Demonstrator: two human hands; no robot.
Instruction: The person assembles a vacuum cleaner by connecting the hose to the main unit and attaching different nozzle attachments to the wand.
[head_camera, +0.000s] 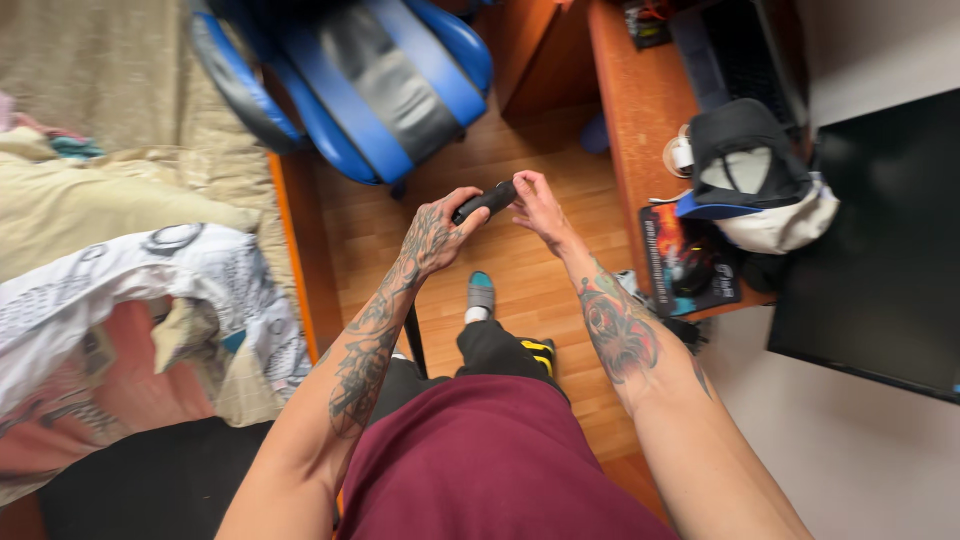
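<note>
While both tattooed forearms reach forward and down from the body, the hands meet in front of the person, above the wooden floor (520, 270). The left hand (435, 235) is curled around the lower end of a small black cylindrical handle (485, 201), its thumb laid along the top and its fingers wrapped beneath. The right hand (538, 208) is bent at the wrist, palm turned inward, with its fingertips pinching the upper end of the same handle. The black handle thus lies slanted between the two hands, its higher end toward the right hand, held clear of every surface. A thin dark rod seems to run down from below the left hand toward the floor, though where it joins cannot be told. Just beyond the hands stands a blue and grey chair (380, 80). To the right is the reddish desk (640, 110), carrying a black cap (745, 150) and a mouse pad (690, 262). A bed with rumpled bedding (120, 270) lies to the left.
</note>
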